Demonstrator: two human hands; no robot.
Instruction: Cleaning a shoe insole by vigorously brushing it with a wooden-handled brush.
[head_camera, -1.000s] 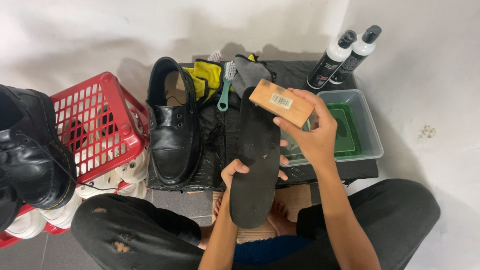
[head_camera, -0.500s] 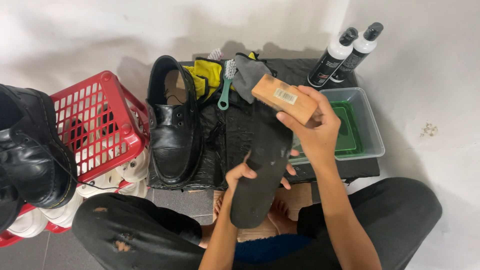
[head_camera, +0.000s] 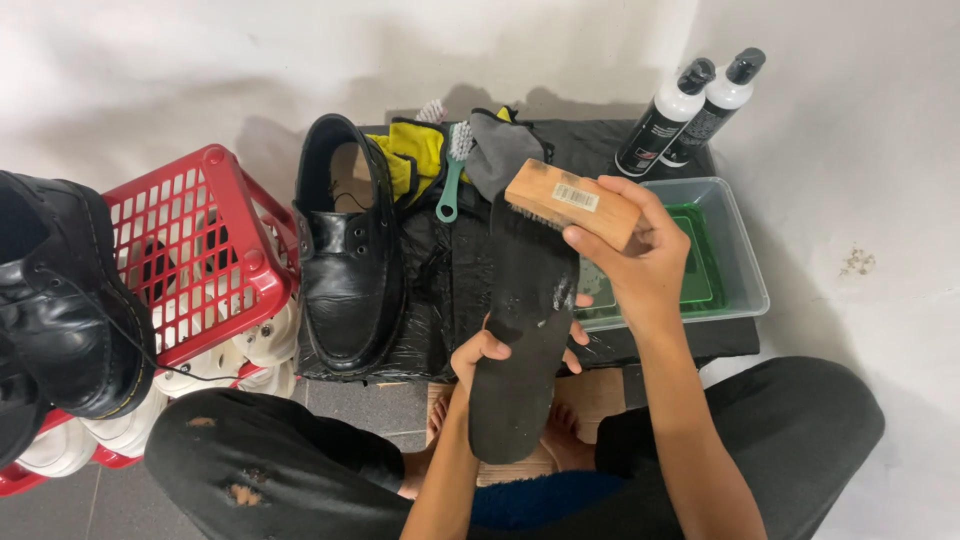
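Holding the wood brush tight, the right hand rubs the black insole; the left hand pinches its middle.

Home floor shoe-cleaning corner: red basket, spray bottles, brush.

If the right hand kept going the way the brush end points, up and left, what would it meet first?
Probably the grey cloth, just beyond the wooden brush held by the right hand; depth is unclear.

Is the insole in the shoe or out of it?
Out. The left hand holds the insole up apart from the shoe, under the brush.
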